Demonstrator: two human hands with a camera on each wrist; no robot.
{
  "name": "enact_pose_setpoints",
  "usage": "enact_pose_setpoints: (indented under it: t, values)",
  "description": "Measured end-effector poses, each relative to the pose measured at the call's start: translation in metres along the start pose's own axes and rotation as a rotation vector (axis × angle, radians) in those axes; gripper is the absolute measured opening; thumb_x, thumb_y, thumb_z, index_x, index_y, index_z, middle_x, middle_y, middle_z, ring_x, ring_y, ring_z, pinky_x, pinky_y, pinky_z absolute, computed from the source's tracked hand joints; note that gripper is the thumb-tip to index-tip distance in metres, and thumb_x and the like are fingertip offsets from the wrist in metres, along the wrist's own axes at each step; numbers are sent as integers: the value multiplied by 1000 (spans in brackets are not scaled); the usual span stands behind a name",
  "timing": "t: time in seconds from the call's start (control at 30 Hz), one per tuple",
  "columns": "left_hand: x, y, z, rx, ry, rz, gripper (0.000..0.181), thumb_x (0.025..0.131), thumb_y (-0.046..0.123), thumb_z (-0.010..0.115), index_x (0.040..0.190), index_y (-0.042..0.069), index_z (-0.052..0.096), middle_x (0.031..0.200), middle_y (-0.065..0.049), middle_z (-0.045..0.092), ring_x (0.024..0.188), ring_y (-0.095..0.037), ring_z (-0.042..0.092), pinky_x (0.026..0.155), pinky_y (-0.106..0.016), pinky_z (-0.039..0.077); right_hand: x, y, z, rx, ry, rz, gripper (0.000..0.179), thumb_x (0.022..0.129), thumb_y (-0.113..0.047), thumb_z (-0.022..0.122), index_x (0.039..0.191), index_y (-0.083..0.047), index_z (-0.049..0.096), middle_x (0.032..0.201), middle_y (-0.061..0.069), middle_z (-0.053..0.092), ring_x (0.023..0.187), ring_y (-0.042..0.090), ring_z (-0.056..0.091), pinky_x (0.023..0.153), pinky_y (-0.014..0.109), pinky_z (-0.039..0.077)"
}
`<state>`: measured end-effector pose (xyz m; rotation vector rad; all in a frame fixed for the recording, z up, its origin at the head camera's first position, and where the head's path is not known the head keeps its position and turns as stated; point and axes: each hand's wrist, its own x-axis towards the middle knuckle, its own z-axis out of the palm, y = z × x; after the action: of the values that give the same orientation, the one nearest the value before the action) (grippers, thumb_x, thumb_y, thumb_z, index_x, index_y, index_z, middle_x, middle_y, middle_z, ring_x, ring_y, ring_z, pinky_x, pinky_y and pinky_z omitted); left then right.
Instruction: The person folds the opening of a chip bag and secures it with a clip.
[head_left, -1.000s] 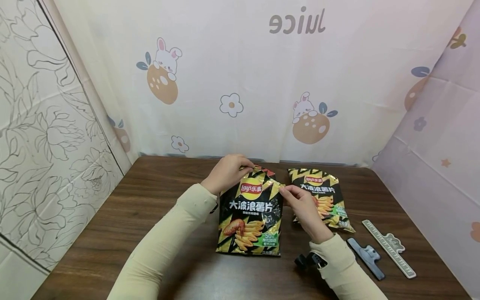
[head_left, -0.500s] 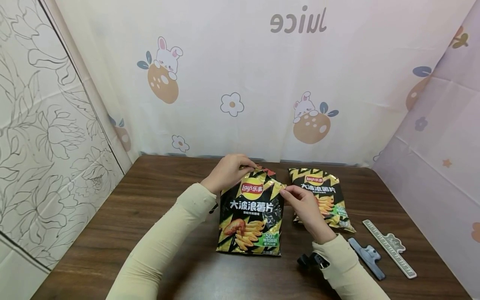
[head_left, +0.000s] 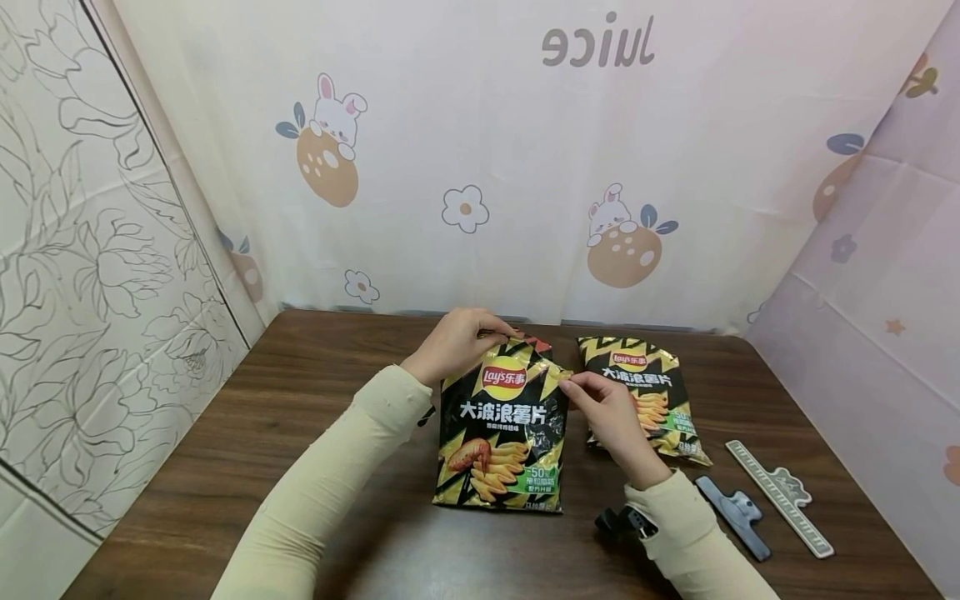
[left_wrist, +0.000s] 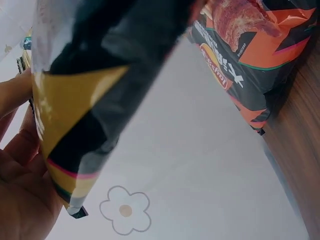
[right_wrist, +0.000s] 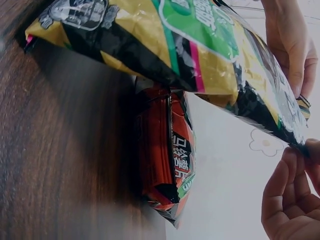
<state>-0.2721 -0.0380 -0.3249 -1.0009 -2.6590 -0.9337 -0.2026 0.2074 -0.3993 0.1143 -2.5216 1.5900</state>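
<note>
A black and yellow Lay's chip bag (head_left: pixel 502 433) stands upright near the middle of the table, its printed front toward me. My left hand (head_left: pixel 457 342) pinches its top left corner, thumb and fingers on the edge. At the top right corner my right hand (head_left: pixel 611 417) pinches the bag between thumb and fingertips. From the right wrist side, the right hand (right_wrist: pixel 290 195) grips the corner, with the left hand (right_wrist: pixel 295 55) at the other end of the top seal. An orange-red chip bag (left_wrist: pixel 275 45) is behind, mostly hidden in the head view.
A second black and yellow chip bag (head_left: pixel 641 392) lies at the right. Nearer me are a grey-blue bag clip (head_left: pixel 738 517) and a long pale bag clip (head_left: pixel 780 496). A printed curtain (head_left: pixel 480 167) hangs behind the brown table (head_left: pixel 300 392).
Almost nothing differs. Both hands keep their hold on the bag's top corners, with the right hand shifted slightly rightward since the earliest frame.
</note>
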Motion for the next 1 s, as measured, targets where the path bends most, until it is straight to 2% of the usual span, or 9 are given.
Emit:
enact_pose_setpoints:
  t: [0.23, 0.53, 0.73, 1.0]
  values:
    - [0, -1, -1, -17, -14, 2, 17, 97, 18, 62, 105, 17, 77, 106, 1, 74, 93, -11, 69, 82, -30, 55, -1, 0, -1, 16, -10, -41, 27, 96, -27, 64, 105, -3, 72, 99, 13, 69, 79, 13, 62, 68, 23, 51]
    - [0, -2, -3, -48, -13, 19, 16, 96, 16, 63, 102, 17, 78, 104, 0, 74, 90, -10, 69, 80, -27, 55, -1, 1, -1, -4, 5, -83, 25, 96, -25, 65, 103, -3, 73, 96, 15, 70, 75, 8, 60, 63, 24, 49]
    - [-1, -5, -5, -77, -17, 35, 16, 95, 14, 64, 103, 13, 78, 104, -2, 75, 89, -13, 70, 77, -25, 55, -1, 5, 0, -37, 41, -171, 19, 95, -25, 66, 97, -8, 75, 87, 11, 71, 66, 11, 57, 58, 25, 46]
    - [-1, -6, -7, -77, -27, 34, 16, 96, 13, 63, 103, 10, 77, 104, -3, 75, 89, -13, 70, 77, -25, 55, 0, 6, 4, -88, 115, -310, 10, 92, -15, 69, 92, -10, 77, 85, 8, 72, 63, 3, 55, 55, 22, 45]
